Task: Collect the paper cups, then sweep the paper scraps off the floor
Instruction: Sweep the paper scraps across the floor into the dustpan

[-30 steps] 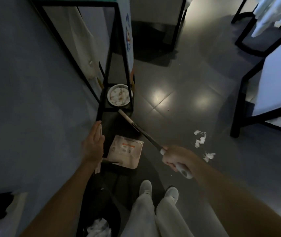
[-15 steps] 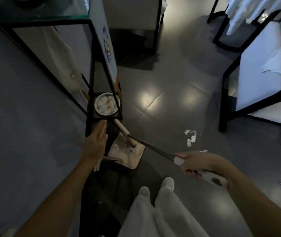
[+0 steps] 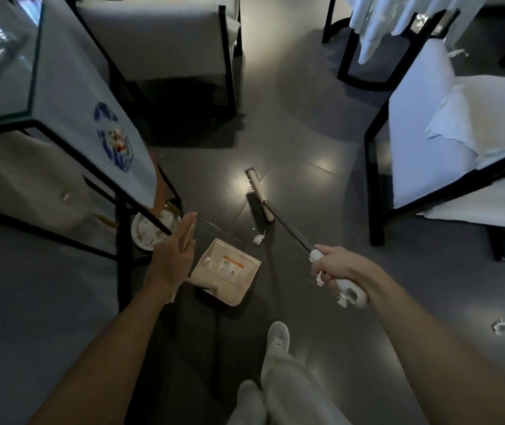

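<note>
Head view: from where I stood, the sweeping part of the job looked under way, and no loose paper cup showed on the floor (image 3: 321, 124).
Right hand: the right hand (image 3: 338, 276) was wrapped tight round the white grip (image 3: 354, 294) of the broom; I could not make out the white bits by its fingers.
Left hand: the left hand (image 3: 173, 253) lay along the pale upright handle of the dustpan (image 3: 228, 271) with its fingers looking straight. Whether the thumb pinched the handle I could not tell.
Broom head: the broom head (image 3: 259, 199) sat on the tiles ahead of the right hand, its long axis running away from the person at a slight slant.
Scrap: one paper scrap (image 3: 258, 238) lay just at the near end of the bristles, between broom head and dustpan — the pan was nearer the person and to the scrap's left.
Coming move: by my judgement, a short pull toward the person and leftward. The right hand was the one placed for it.
Look of the scrap: small, white and crumpled — probably light enough to skip.
Elsewhere: two more scraps (image 3: 498, 326) lay far to the right, and a round white bin (image 3: 137, 240) under the table held crumpled white.
</note>
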The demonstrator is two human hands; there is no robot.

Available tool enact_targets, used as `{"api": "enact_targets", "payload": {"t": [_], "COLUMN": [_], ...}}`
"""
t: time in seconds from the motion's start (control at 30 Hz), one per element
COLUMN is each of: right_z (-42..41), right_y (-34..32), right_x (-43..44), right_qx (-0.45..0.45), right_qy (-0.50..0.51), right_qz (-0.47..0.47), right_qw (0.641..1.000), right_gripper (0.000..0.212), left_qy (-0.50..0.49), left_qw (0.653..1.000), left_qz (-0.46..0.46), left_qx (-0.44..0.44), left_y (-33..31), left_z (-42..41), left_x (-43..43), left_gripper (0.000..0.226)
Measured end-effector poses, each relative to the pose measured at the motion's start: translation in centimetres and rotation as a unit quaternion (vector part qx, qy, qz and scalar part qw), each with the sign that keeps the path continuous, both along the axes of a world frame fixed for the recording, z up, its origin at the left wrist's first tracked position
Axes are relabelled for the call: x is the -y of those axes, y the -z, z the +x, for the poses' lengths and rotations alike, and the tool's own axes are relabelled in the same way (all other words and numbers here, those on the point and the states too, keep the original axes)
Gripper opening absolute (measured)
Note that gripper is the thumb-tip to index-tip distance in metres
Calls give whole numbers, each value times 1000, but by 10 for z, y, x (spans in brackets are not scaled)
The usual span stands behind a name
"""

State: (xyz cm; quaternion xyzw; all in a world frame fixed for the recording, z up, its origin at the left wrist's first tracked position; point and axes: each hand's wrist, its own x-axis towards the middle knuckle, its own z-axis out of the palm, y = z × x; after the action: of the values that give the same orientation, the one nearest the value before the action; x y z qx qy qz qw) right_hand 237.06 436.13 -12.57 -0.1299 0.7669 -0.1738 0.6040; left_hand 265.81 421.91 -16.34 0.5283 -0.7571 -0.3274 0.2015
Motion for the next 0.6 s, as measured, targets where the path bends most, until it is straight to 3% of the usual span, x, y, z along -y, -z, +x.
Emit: {"api": "enact_targets", "payload": {"t": [0.13,0.33,0.43,0.6], "right_z": [-7,24,39,45], "right_y": [19,18,6,-33], "right_x": [26,13,2,-22], "right_qx": [-31,12,90,134], "right_qy": [-121,-200,-105,43], "right_qz": [47,111,122,91], "right_qw": [991,973,983,986], "right_gripper": [75,82,76,74], "left_qy": [7,12,20,44], "left_qw": [1000,1000,998,989], "left_qz": [-7,-11,38,127], "left_qx": [8,-23,-50,-68], "left_y": [11,9,0,-15], "left_z": [-3,-16,-23,-10], "left_x": [38,47,50,51], "left_gripper": [68,57,52,50]}}
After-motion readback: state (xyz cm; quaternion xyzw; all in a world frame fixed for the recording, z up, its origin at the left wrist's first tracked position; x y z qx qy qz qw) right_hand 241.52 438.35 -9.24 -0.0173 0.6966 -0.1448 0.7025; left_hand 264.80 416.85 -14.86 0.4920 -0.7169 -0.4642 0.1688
